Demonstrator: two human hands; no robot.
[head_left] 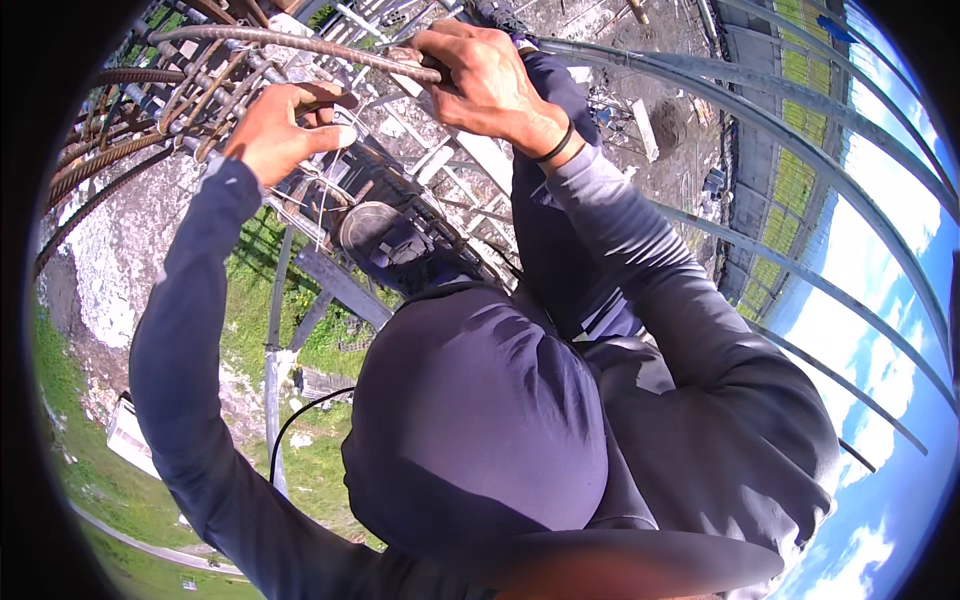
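Note:
My right hand (480, 85), with a dark band at the wrist, is closed around the near end of a rusty ribbed rebar (270, 38). The bar curves away to the upper left over a cage of tied steel. Lower and to the left, my left hand (285, 130) is just beneath this bar, fingers bent and thumb held apart from them. I see nothing plainly held in it. Beside its wrist are bent rusty stirrups (205, 95) crossing the longer bars. Thin tie wires (322, 190) stick out below the left hand.
Long grey bars (780, 110) sweep across the right side. More rusty rebars (110, 165) fan out at the left. A boot (395, 240) rests among the steel below my hands. Far down lie grass (325, 345), pale rubble and a concrete wall (750, 180).

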